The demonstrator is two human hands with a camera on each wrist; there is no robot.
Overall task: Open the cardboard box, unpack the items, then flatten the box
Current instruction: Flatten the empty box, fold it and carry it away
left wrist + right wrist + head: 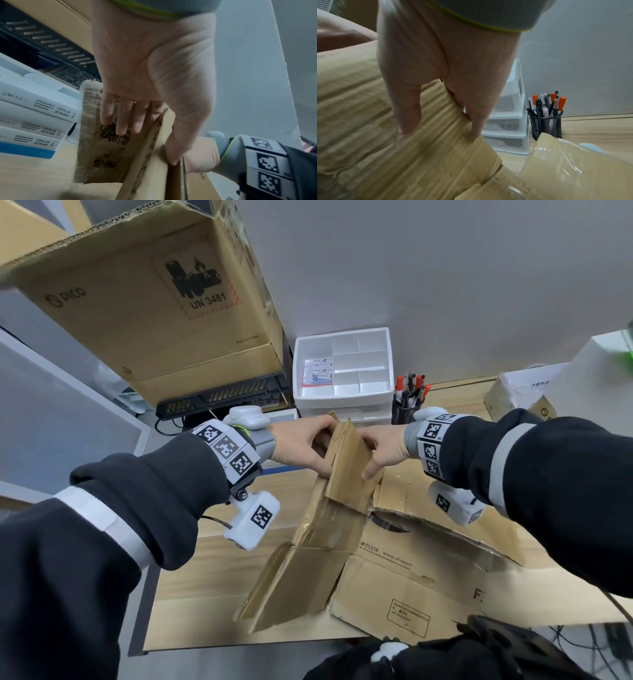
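Observation:
A worn brown cardboard box (394,577) lies mostly collapsed on the wooden desk (205,570), with printed text on its near panel. One taped panel (346,460) of it stands up in the middle. My left hand (323,448) pinches this panel from the left; in the left wrist view its fingers (123,121) lie on the face with black handwriting and the thumb sits over the fold. My right hand (368,455) grips the same panel from the right, thumb on the near face (407,115) and fingers behind the top edge. No unpacked items show inside the box.
A large PICO carton (154,302) sits on a black device (219,398) at the back left. A white drawer organiser (342,371) and a mesh pen holder (407,405) stand behind the hands. Stacked white product boxes (34,115) lie to the left.

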